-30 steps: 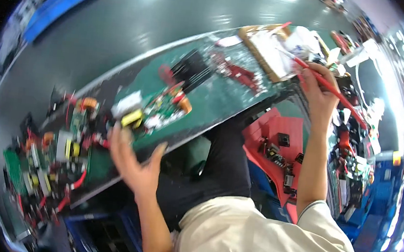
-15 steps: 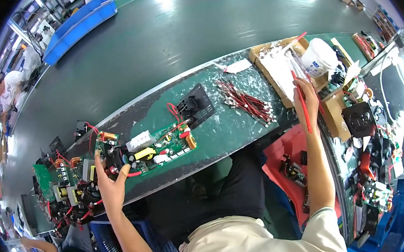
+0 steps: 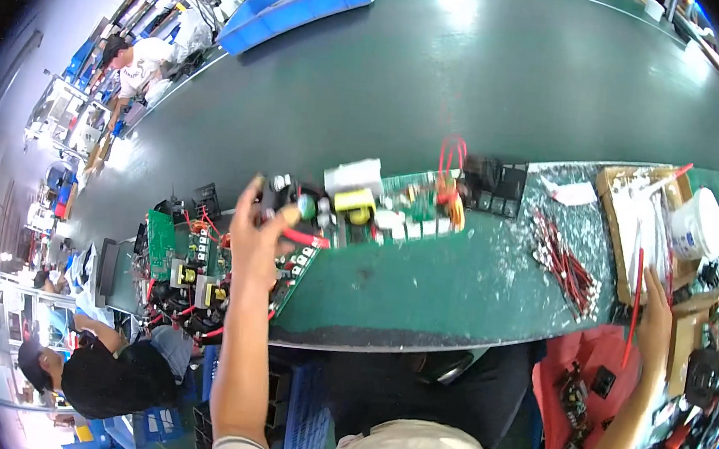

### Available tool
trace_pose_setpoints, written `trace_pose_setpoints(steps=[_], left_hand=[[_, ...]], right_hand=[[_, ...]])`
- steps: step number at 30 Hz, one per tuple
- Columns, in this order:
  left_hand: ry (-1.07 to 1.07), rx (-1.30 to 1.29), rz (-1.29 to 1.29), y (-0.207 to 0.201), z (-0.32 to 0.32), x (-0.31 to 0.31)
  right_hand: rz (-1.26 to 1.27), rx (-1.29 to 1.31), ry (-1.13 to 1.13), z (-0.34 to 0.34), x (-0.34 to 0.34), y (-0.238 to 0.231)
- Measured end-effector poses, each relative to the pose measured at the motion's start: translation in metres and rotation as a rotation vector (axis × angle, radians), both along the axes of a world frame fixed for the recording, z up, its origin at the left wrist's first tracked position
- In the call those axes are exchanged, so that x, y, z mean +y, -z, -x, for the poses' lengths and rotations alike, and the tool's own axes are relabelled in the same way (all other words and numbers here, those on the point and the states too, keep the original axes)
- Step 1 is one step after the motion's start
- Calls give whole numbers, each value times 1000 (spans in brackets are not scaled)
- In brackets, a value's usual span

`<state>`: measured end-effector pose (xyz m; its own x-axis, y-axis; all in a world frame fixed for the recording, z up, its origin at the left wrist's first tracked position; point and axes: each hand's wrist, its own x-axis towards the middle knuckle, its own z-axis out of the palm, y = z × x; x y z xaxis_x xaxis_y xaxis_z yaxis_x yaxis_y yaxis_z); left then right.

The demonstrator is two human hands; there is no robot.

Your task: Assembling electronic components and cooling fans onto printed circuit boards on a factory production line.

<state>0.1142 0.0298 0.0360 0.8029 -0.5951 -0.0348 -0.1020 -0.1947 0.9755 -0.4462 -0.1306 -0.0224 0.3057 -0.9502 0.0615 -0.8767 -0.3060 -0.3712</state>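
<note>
My left hand (image 3: 255,245) grips the left end of a green circuit board (image 3: 415,191), its thumb and fingers around black round parts and a thick red wire. The board carries a silver-grey block, a yellow transformer and white parts. A black panel (image 3: 498,186) adjoins its right end, beside a red wire loop. The board looks tilted, over the bench's far edge; whether it touches the bench I cannot tell. My right hand (image 3: 656,312) is closed around a thin red stick (image 3: 635,307), near the cardboard tray (image 3: 615,249).
Red-and-white wire leads (image 3: 565,266) lie in a bunch on the green bench. A white bucket (image 3: 695,226) stands at right. More boards (image 3: 190,273) crowd the left end. A red bin (image 3: 567,366) sits below the bench; a blue bin (image 3: 299,2) lies across the belt. People work at left.
The view has swung left. My left hand has shifted the circuit board toward the far edge and tilted it. My right hand keeps the red stick beside the tray.
</note>
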Motion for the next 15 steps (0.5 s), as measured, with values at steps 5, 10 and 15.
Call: trace_pose_setpoints(steps=[5, 10, 15], left_hand=[[57, -13, 138, -6, -78, -124], [25, -94, 126, 44, -111, -228], [-54, -611, -258, 57, -165, -194]], right_hand=[[153, -174, 122, -1, 14, 3], [259, -592, 89, 4, 39, -15], [67, -801, 81, -78, 34, 11]])
